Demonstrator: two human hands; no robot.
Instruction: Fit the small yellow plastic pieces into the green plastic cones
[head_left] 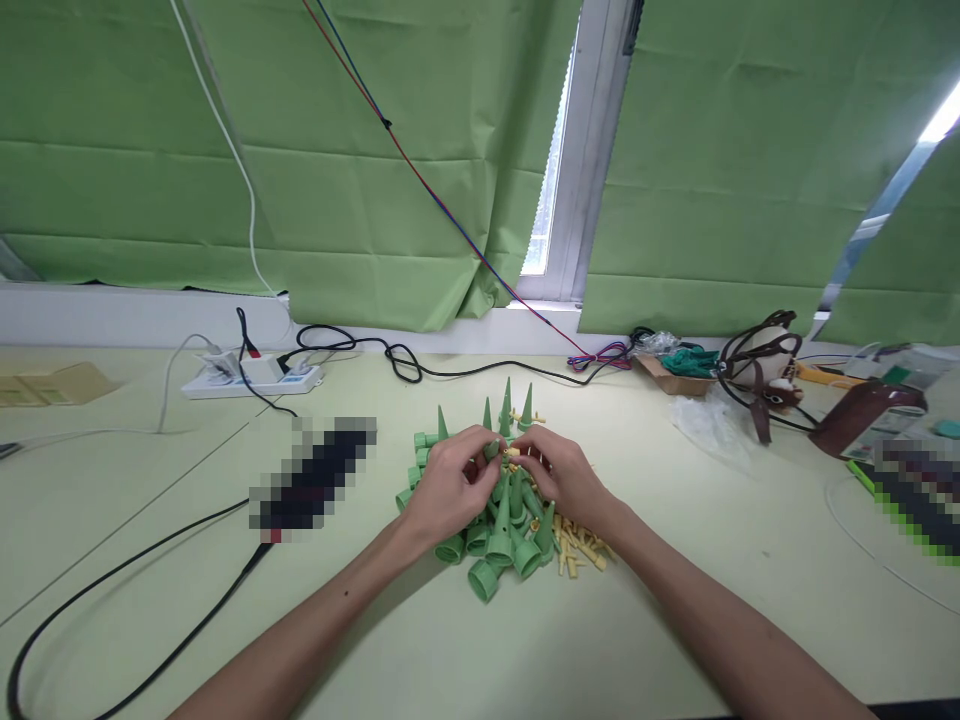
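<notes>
Over a heap of green plastic cones (500, 540), my two hands meet with fingertips nearly touching. Fingers of my left hand (450, 485) are closed on a small green cone (491, 450), its tip pointing up. My right hand (564, 468) pinches a small yellow plastic piece (512, 454) close beside that cone; whether the two parts touch I cannot tell. Loose yellow pieces (576, 552) lie below my right wrist. Behind my hands several cones, such as this upright green cone (526, 408), stand with points up. My hands hide the middle of the heap.
A white power strip (251, 380) with plugs and black cables sits at the back left. Nearer lies a blurred dark device (319, 475) on a cable. At the back right are a cardboard box (675, 378), clear plastic bag (712, 425) and brown container (862, 415).
</notes>
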